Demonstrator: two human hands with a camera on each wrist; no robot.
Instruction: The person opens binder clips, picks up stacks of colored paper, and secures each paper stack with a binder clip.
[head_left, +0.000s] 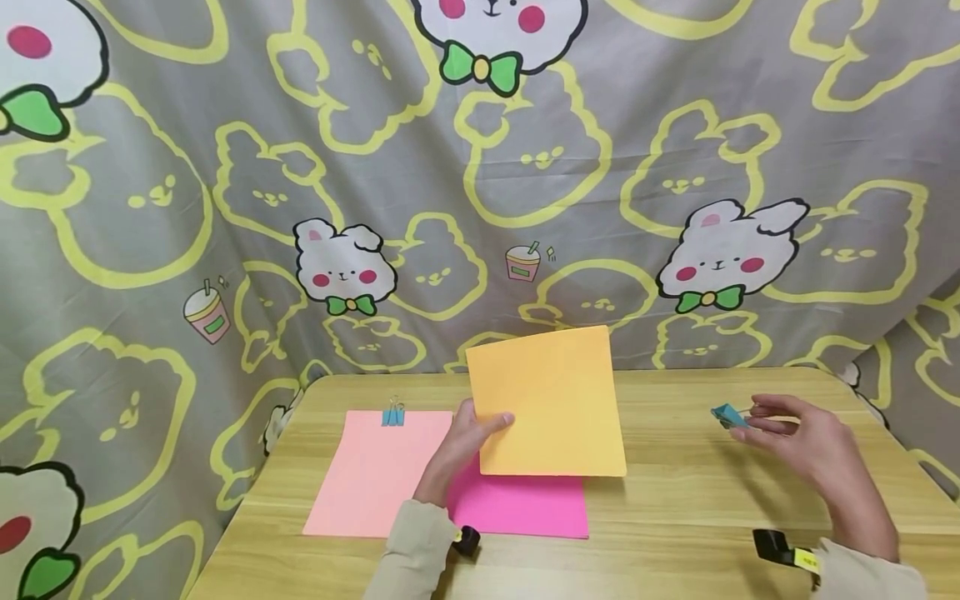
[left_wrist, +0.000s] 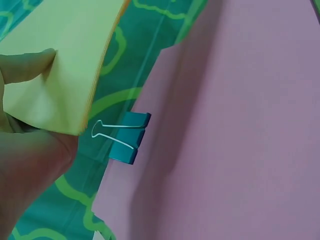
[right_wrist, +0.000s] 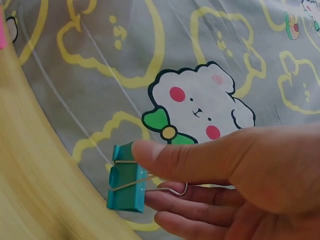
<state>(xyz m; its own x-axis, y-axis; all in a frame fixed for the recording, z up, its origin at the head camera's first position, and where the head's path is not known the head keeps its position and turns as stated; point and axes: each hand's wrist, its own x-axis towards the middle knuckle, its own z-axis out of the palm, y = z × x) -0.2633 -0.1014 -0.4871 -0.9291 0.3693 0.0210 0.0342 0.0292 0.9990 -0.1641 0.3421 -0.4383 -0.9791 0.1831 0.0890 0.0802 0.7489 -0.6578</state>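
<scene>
A stack of orange-yellow paper [head_left: 551, 400] is held up off the table by my left hand [head_left: 468, 437], which pinches its left edge with the thumb in front. In the left wrist view the layered edge of the paper stack [left_wrist: 102, 75] shows. My right hand [head_left: 802, 437] is raised at the right and holds a teal binder clip [head_left: 729, 415]. Seen from the right wrist, thumb and fingers grip the binder clip [right_wrist: 126, 177] by its body and wire handles. Behind and below the orange paper lies magenta paper [head_left: 525, 508], partly hidden.
Pink paper [head_left: 367, 475] lies on the left of the wooden table [head_left: 675, 500], with another teal binder clip [head_left: 393, 417] on its top edge. A grey patterned curtain [head_left: 570, 292] hangs behind the table's far edge.
</scene>
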